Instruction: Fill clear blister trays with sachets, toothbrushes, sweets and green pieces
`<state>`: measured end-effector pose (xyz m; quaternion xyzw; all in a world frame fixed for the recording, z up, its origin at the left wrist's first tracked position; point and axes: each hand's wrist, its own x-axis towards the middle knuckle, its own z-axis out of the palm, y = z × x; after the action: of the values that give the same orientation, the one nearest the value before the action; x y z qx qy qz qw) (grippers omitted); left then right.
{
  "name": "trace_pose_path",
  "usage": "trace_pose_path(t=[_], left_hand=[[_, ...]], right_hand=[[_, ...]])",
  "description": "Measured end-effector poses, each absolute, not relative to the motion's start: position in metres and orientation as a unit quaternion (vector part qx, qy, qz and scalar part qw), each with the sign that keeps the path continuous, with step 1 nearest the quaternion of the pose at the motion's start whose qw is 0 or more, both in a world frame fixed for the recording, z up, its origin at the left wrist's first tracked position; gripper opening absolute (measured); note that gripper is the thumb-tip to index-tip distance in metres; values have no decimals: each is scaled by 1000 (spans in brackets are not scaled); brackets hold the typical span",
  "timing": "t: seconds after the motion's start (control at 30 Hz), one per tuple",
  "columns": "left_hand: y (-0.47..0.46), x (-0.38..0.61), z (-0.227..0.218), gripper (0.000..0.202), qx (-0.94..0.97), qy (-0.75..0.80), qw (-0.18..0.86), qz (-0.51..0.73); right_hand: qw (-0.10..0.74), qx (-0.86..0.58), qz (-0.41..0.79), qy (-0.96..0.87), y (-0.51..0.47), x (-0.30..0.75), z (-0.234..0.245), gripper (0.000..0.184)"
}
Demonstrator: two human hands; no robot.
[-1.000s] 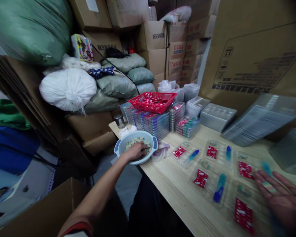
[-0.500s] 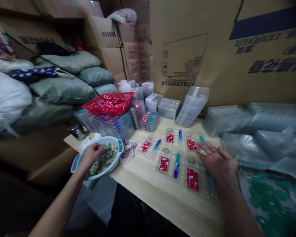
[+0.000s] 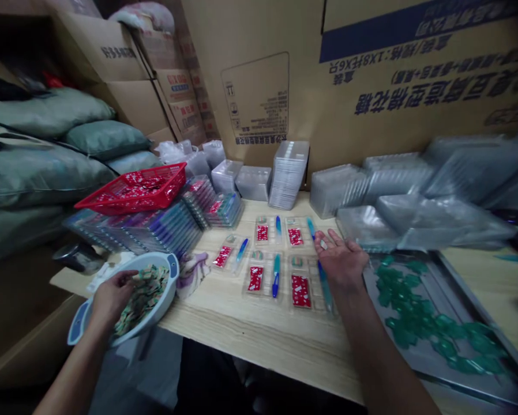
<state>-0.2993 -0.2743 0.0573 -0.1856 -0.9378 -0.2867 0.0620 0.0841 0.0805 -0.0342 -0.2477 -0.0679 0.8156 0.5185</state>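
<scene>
My left hand (image 3: 112, 293) reaches into a light blue bowl (image 3: 166, 288) at the table's left edge, fingers curled among the small coloured pieces (image 3: 144, 291) that fill it. My right hand (image 3: 339, 259) lies palm up and open over the right end of several clear blister trays (image 3: 270, 259), with one small piece (image 3: 323, 244) resting on its fingers. The trays hold red packets (image 3: 300, 290) and blue pens (image 3: 276, 275).
A red basket (image 3: 131, 193) sits on stacked packed trays (image 3: 164, 227). Piles of empty clear trays (image 3: 287, 173) line the back by big cardboard boxes (image 3: 371, 75). A metal tray (image 3: 458, 300) with green pieces (image 3: 419, 314) lies at the right. Sacks (image 3: 42, 167) are at the left.
The view has swung right, bringing the metal tray of green pieces into sight. My left hand stays in the bowl. My right hand has turned palm up over the blister trays.
</scene>
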Motion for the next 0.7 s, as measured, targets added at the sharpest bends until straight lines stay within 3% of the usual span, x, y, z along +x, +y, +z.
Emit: trace_pose_path(t=[0.17,0.37,0.47,0.57,0.63,0.7], left_hand=[[-269,-302,52,12,-132,-941,26,-312],[-266,-296,60,26,-195,-943,37,-267],[-260,-284,65,33,-240,-932,150,-226],[-249,-249,70,32,-254,-862,256,-357],[-236,-215,72,31,-295,-816,136,-479],[-219,-183,75,44,-258,-756,-63,-598]], right_hand=[[557,-263,786,-49,83,86,-33,36],[509,-259,818,-65,73,77,-22,30],[476,-252,835,-109,64,70,-16,27],[462,-265,835,-137,46,52,-4,22],[438,-260,845,-163,24,30,11,20],[410,-237,854,-217,-8,-3,32,20]])
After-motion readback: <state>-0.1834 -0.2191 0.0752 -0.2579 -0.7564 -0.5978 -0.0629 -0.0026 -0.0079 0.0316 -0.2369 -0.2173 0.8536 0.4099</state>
